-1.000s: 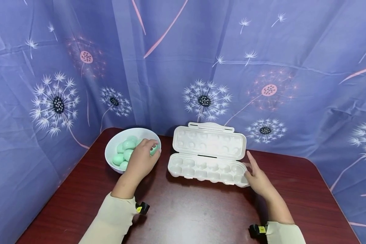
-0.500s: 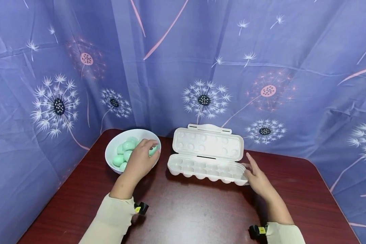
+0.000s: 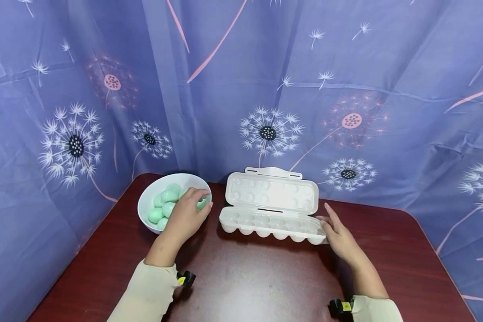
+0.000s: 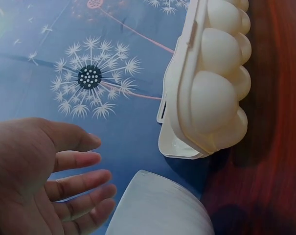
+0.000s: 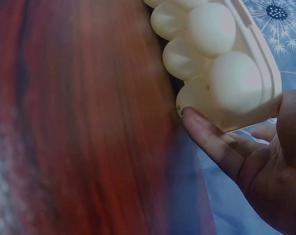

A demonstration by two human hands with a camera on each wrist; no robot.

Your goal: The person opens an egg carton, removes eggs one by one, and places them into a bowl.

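My left hand (image 3: 187,212) hovers over the right side of a white bowl (image 3: 145,214), its fingers loosely bent. In the left wrist view nothing lies between the thumb and fingers of that hand (image 4: 55,176). Several pale green eggs (image 3: 169,196) lie in the bowl, some hidden behind the hand. To the right stands a white plastic egg carton (image 3: 271,192) with its lid raised and no eggs visible in its cups. My right hand (image 3: 340,237) holds the carton's right end, thumb by the rim. One finger (image 5: 206,137) touches the rounded underside of an end cup.
The dark red wooden table (image 3: 257,277) has its back edge just behind the bowl and carton. A blue curtain (image 3: 225,112) with dandelion prints hangs behind and at both sides. Each sleeve end carries a small black camera (image 3: 187,279).
The carton has tipped slightly, so its rounded cup bottoms show more in front and its lid sits a little further left. Both hands have stayed nearly in place.
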